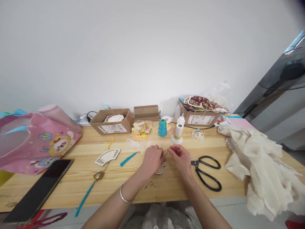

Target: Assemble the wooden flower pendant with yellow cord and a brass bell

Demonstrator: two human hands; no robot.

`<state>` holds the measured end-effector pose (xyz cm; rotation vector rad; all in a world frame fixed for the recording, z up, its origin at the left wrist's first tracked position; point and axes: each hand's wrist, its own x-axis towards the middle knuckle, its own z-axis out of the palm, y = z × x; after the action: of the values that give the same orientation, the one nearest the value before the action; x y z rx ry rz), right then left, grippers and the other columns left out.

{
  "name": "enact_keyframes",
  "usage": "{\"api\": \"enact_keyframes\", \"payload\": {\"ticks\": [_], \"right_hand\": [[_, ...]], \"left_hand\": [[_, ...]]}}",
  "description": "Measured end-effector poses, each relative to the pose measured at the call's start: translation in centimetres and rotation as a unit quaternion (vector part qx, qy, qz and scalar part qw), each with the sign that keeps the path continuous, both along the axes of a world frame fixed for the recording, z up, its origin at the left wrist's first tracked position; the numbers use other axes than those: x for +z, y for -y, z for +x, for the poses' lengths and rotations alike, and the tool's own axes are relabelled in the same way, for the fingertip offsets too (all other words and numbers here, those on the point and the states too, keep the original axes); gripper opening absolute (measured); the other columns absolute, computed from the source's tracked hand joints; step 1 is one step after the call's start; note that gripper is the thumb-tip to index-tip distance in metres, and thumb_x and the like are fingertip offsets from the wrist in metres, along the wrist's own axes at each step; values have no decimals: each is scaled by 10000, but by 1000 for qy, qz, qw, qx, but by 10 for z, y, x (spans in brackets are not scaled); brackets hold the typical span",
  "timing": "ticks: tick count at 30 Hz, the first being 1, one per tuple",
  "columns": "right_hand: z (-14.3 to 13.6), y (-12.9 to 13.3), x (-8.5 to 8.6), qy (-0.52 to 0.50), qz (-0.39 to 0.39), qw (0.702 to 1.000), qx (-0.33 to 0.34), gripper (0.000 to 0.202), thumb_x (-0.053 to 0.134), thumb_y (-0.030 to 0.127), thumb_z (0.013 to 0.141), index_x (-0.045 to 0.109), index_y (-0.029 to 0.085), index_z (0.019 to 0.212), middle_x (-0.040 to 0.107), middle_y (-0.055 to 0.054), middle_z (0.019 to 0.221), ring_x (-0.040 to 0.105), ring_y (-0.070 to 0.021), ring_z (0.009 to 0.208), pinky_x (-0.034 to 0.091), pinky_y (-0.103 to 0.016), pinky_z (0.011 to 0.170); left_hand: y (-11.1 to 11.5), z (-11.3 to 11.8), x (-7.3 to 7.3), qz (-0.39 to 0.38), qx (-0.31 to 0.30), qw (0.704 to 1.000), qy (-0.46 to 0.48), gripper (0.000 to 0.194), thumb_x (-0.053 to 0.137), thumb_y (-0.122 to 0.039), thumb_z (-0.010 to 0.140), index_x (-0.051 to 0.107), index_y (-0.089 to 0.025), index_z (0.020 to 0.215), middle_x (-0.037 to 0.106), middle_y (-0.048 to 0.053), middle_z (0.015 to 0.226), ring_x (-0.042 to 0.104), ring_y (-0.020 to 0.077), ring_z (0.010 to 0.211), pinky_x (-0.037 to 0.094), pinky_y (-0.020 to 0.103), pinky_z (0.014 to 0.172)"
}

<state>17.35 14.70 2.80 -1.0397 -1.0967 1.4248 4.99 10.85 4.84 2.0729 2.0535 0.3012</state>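
Near the middle of the table's front part, my left hand (152,158) is closed, fingers curled over the top of a small pale-rimmed flat piece (160,171) with a wavy outline. Its upper part is hidden under the fingers. Just to the right, my right hand (180,155) pinches a thin strand, barely visible, between thumb and forefinger. The two hands are close but apart. Black-handled scissors (207,171) lie beside my right wrist, their blades partly hidden by it. A blue tassel (128,159) rests left of my left hand.
A fan-shaped wooden ornament (107,156) with a blue tassel (84,199) lies left, near a phone (39,190) and pink bag (57,140). Behind stand cardboard boxes (112,128), yellow cords (142,131), teal thread (162,128) and a white spool (177,133). Cream cloth (262,162) covers the right.
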Motion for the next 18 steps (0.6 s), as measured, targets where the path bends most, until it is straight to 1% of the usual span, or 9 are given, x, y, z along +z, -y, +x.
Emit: {"api": "enact_keyframes", "payload": {"ticks": [5, 7, 13, 18], "right_hand": [[1, -1, -1, 4, -12, 1000, -23, 213, 711, 284, 534, 588, 160, 656, 619, -1, 628, 569, -134, 608, 468, -296, 650], [2, -2, -2, 5, -17, 999, -37, 220, 713, 286, 535, 587, 159, 664, 620, 1, 631, 570, -131, 607, 464, -289, 642], [4, -3, -4, -1, -30, 997, -67, 233, 708, 298, 548, 580, 161, 687, 620, 4, 633, 574, -125, 602, 456, -263, 598], [4, -3, -3, -7, -36, 997, -70, 254, 706, 319, 545, 574, 160, 693, 634, -11, 638, 604, -144, 625, 463, -253, 565]], "left_hand": [[-6, -4, 2, -23, -28, 998, 42, 126, 533, -225, 695, 628, -166, 635, 606, 71, 673, 541, 229, 726, 364, 318, 655], [-6, -6, 3, -26, -36, 997, 68, 124, 524, -216, 685, 632, -171, 643, 620, 61, 673, 546, 218, 719, 367, 302, 639], [-7, -9, 6, -16, -27, 988, 150, 151, 497, -227, 686, 635, -166, 685, 626, 55, 695, 545, 193, 691, 386, 291, 630], [-6, -13, 1, -18, -34, 971, 235, 142, 525, -259, 682, 622, -155, 686, 623, 31, 718, 550, 157, 680, 414, 259, 624]]}}
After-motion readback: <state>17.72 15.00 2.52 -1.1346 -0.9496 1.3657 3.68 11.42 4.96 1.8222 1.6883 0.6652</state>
